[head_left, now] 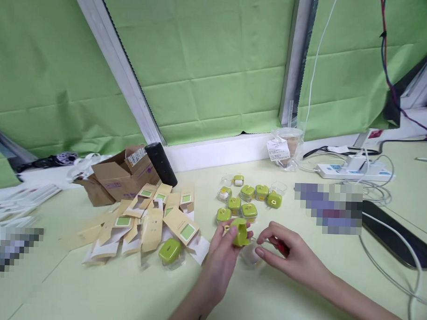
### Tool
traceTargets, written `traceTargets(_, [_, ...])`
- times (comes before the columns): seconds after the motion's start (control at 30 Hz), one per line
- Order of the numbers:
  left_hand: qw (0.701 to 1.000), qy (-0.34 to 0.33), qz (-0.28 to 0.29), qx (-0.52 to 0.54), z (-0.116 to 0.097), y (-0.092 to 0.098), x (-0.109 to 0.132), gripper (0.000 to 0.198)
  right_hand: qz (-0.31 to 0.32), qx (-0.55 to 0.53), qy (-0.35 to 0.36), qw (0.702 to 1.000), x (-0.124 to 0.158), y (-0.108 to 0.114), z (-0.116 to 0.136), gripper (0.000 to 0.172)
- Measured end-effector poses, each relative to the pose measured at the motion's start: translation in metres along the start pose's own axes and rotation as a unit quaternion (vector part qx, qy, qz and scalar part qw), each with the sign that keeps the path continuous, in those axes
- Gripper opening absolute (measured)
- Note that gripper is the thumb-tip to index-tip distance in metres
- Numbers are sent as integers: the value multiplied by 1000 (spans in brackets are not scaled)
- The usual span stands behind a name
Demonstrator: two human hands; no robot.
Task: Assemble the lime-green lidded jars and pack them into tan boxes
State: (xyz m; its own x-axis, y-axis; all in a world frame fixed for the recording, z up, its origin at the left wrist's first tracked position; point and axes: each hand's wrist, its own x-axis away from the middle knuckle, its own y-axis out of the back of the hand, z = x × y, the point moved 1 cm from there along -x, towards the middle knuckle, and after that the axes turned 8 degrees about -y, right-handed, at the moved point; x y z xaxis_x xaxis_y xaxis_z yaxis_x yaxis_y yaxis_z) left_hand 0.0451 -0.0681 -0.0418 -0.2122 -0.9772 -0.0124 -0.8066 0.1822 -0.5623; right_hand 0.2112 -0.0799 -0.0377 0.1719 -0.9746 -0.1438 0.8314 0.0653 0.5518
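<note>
Smooth plastic case (239, 232), cardboard box (119, 184)

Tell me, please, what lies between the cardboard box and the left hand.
Small kraft-paper boxes lie between the cardboard box and the left hand, in the head view.

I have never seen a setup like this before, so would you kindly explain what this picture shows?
There is no machine here: you see a person's two bare hands through one camera worn on that person's head, looking forward and down. The left hand holds a hollow yellow-green case. The right hand has a small red object tucked in its grip, too covered to identify. Between and below them is a clear plastic container with something whitish inside. On the pale green table are rounded green cases in clear packaging, opened tan cardboard boxes, a brown cardboard carton, a black cylinder and a white power strip.
</note>
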Motion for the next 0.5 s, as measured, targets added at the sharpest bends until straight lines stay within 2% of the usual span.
traceTargets(0.13, [995,-30,40,-86,18,-2,10,44,4,-51,1,999,0,-9,-4,16])
traceTargets(0.27, [992,-62,46,-99,30,0,13,44,35,-74,-4,997,1,-12,-5,21])
traceTargets(0.37, [989,-61,52,-124,29,1,11,46,32,-86,-3,996,1,-9,-1,16])
traceTargets(0.5, [980,-57,90,-167,20,-1,14,46,16,-125,-26,992,1,-6,4,13])
